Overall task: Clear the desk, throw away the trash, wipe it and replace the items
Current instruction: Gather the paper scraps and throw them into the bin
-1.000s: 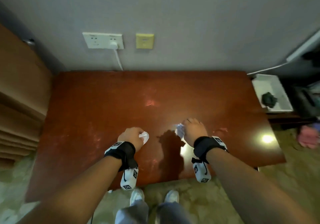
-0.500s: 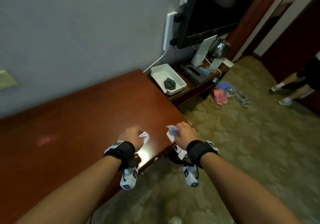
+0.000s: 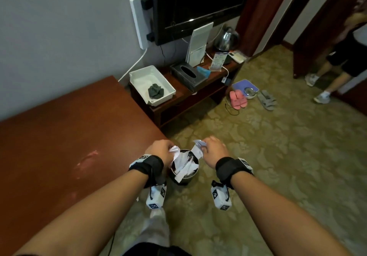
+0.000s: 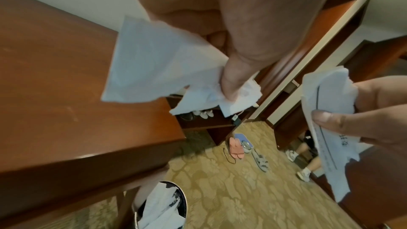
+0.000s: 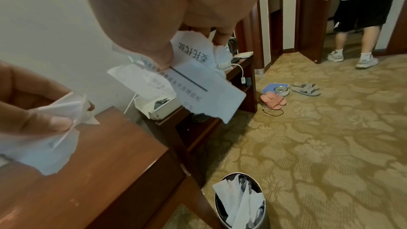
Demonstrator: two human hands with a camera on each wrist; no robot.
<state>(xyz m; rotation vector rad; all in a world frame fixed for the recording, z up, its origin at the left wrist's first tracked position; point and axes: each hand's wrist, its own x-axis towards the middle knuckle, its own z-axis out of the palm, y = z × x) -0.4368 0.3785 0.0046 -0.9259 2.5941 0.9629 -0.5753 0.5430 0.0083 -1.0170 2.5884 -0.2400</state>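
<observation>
My left hand (image 3: 161, 150) grips crumpled white paper scraps (image 4: 167, 65) above the desk's right corner. My right hand (image 3: 213, 149) pinches a torn printed sheet (image 5: 198, 83) over the carpet. Both hands hover just above a small round metal trash bin (image 3: 183, 168) standing on the floor beside the desk corner; it holds several white paper pieces. The reddish wooden desk (image 3: 69, 136) fills the left side, its top bare with a pale smear.
A lower side table (image 3: 188, 95) by the wall carries a white tray (image 3: 153, 85) with a dark cloth, a tissue box (image 3: 186, 73) and a kettle. Pink slippers (image 3: 238, 99), grey sandals and a scale lie on the carpet. Another person (image 3: 341, 61) stands at the door, far right.
My view has swung right from the desk top to its right corner. Both hands carried their paper off the desk and now hang over the trash bin.
</observation>
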